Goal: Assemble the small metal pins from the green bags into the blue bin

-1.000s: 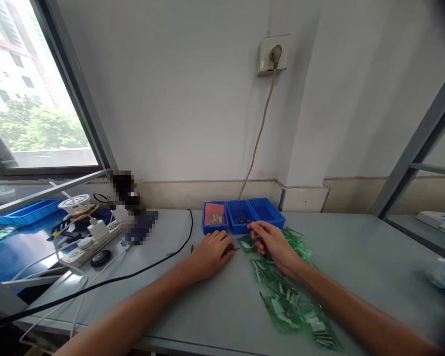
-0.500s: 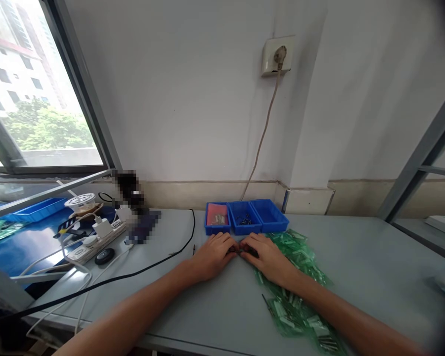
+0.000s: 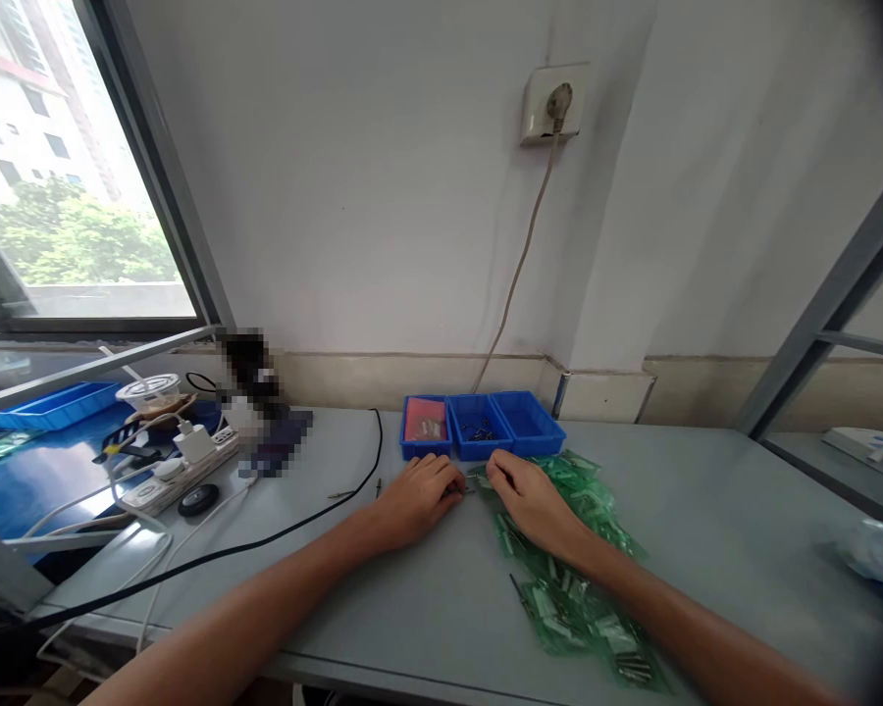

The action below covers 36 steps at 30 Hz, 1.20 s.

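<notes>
Closest to me, on the grey surface [image 3: 427,608], green plastic bags [image 3: 559,613] of small parts spread from 4 to 5 o'clock, partly beneath my right forearm; a thin dark rod [image 3: 519,593] lies along their left edge. Up to the hands now: my left hand [image 3: 423,495] is palm down, fingers bent, thumb and fingertips closed on a thin metal piece [image 3: 469,490]. That piece pokes out at the left hand's 3 o'clock, and sits at 9 o'clock from my right hand [image 3: 528,495], just off its fingers. The right is curled, thumb against index; whether it grips anything, I can't tell. Two loose metal bits [image 3: 340,494] lie at the left hand's 9 o'clock, near the black cable [image 3: 294,534]. Farther out, three blue bins [image 3: 478,452] line up from 11 to 1 o'clock: red packet [image 3: 425,422] in the left one, small dark parts [image 3: 478,430] in the middle.
</notes>
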{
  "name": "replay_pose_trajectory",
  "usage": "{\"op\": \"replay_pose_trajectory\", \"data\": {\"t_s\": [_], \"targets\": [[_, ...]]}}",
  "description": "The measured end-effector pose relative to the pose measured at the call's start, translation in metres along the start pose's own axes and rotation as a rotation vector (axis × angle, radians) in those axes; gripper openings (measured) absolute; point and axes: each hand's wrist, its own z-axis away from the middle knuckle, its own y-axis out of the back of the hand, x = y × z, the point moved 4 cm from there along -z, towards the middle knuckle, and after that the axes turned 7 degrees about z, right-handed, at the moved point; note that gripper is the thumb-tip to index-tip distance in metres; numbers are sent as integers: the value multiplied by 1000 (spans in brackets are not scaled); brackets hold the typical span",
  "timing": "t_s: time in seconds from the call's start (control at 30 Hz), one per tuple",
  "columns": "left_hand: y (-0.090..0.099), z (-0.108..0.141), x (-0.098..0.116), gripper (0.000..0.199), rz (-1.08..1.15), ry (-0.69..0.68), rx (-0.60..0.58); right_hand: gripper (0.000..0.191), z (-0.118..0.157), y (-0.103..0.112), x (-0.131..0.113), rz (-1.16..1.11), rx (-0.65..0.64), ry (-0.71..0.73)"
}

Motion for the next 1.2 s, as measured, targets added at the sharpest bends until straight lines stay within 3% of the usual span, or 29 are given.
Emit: {"op": "replay_pose_trajectory", "data": {"t_s": [0.17,0.4,0.53,0.67,0.87,1.0,1.2], "targets": [[-1,0,-1,12,-46,-3,3,45,-2,2,7,-270,16,-137],[1,1,0,5,-52,3,31,30,-4,2,7,-560,30,-216],[2,1,0,3,-45,-1,29,39,-4,-3,10,-672,2,-307],[4,1,1,2,-48,8,23,48,0,-6,7,-842,-90,-354],[6,1,4,4,-48,21,3,36,6,-5,-12,-1123,-301,-343],[6,2,4,4,-50,27,14,32,5,-5,-11,-1068,-281,-302],[5,1,4,6,-75,29,18,37,2,4,-3,-621,9,-202]]}}
